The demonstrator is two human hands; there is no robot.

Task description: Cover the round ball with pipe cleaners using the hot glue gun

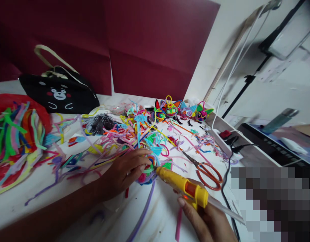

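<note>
My left hand [128, 171] is closed on a round, multicoloured pipe-cleaner piece [147, 172] low in the middle of the table. In my right hand [205, 215] is a yellow glue gun [181, 185] with a small red light lit on its side. Its nozzle is at the right side of the round piece; whether they touch is hard to tell. A clear glue stick trails from the gun's back end. Scissors with orange handles [209, 174] lie just beyond the gun. A green and pink pointed piece [167, 164] lies behind the nozzle.
Loose pipe cleaners [119, 134] cover the table's middle. Several finished colourful heads with ears [171, 109] stand at the back. On the left are a red bag of pipe cleaners [45, 116] and a black bag [60, 95]. A black cable [229, 168] runs down the right side.
</note>
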